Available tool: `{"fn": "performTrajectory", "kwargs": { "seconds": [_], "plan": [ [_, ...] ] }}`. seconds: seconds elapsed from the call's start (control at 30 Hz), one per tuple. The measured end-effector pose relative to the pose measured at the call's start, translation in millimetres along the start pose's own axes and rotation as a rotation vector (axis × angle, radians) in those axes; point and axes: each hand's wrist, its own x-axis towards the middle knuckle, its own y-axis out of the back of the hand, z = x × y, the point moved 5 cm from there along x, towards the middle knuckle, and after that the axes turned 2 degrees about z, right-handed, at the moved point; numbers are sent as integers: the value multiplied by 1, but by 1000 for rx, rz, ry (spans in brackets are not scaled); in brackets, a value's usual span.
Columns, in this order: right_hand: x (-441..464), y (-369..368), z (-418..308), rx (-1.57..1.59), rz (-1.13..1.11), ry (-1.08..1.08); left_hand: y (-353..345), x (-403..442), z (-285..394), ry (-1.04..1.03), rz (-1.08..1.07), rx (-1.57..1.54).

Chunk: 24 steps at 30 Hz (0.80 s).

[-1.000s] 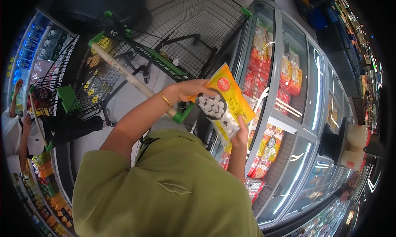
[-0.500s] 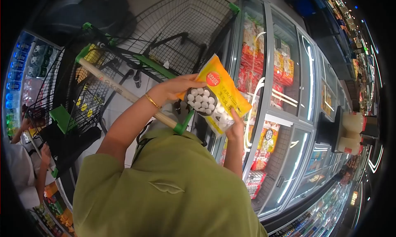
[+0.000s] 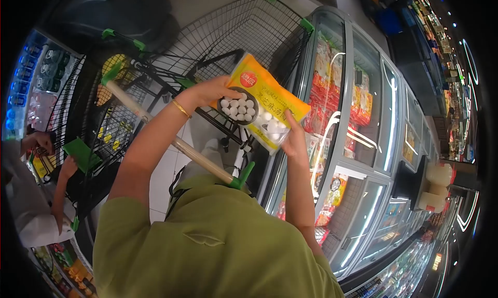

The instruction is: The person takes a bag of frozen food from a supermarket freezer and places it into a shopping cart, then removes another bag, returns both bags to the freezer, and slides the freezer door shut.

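Note:
A yellow bag of tangyuan (image 3: 271, 96), printed with a bowl of white balls and a red logo, is tilted between my hands at chest height. My left hand (image 3: 210, 92), below a gold bracelet, grips its left edge, the thumb lying over the front. On the lower right edge my right hand (image 3: 294, 138) is closed with its thumb on the front; the fingers behind the bag are hidden. Behind and below the bag stands a wire shopping cart (image 3: 228, 28) with green corners, its pale handle (image 3: 181, 145) crossing under my left forearm.
To my right runs a glass-topped freezer (image 3: 348, 65) with several red and yellow bags inside. At the left, another person's hand (image 3: 69, 167) is beside a second cart's green flap (image 3: 82, 154). Packs of bottled drinks (image 3: 26, 75) are stacked farther left.
My hands and the bag have shifted left, away from the freezer and farther over the cart. The view has turned slightly. The other person's hands at the left have moved.

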Motion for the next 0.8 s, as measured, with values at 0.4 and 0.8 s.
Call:
{"fn": "performTrajectory", "kwargs": {
  "seconds": [0.4, 0.8],
  "plan": [
    [200, -7, 73, -223, 184, -250, 138, 117, -14, 322, 467, 556],
    [258, 77, 163, -317, 464, -344, 209, 239, -168, 379, 398, 955]
  ]
}}
